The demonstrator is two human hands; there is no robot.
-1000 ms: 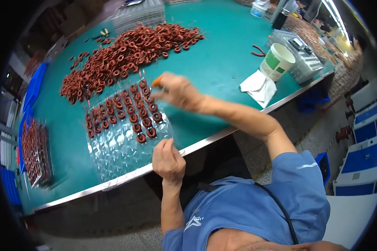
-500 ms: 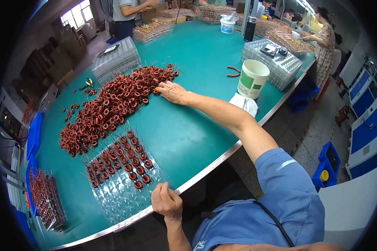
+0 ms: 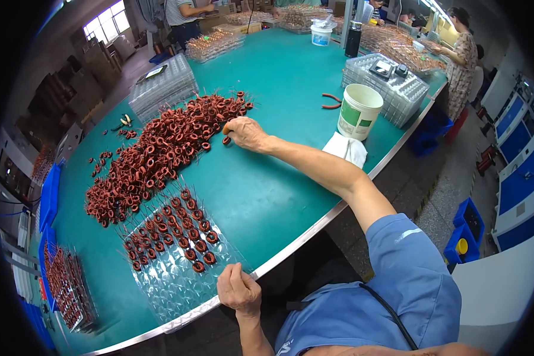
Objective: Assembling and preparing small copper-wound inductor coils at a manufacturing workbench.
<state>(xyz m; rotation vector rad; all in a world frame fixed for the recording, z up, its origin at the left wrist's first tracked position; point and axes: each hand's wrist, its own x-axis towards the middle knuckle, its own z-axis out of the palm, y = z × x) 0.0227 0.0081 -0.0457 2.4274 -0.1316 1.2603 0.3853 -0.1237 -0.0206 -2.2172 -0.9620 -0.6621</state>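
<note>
My right hand (image 3: pixel 247 134) reaches over the green table to the right end of a heap of red-brown wire-wound ring coils (image 3: pixel 154 148). An orange cover shows at its fingertips, which are pinched on one ring coil (image 3: pixel 226 140), just clear of the heap. At the table's front edge my left hand (image 3: pixel 239 289) is closed, its fingers curled, with nothing seen in it. Beside it lies a clear plastic tray (image 3: pixel 187 291) with moulded pockets. Rows of ring coils with upright wire leads fill the tray's far part; its near pockets hold none.
A filled tray stack (image 3: pixel 68 288) stands at the left by blue bins (image 3: pixel 49 196). Stacked clear trays (image 3: pixel 163 89) stand behind the heap. At right are red-handled pliers (image 3: pixel 331 101), a white-green bucket (image 3: pixel 359 113), a white cloth (image 3: pixel 345 148) and more trays (image 3: pixel 385 83). People work beyond.
My right hand has shifted slightly right, away from the heap, and a ring coil now shows at its fingertips. My left hand stays closed at the table edge.
</note>
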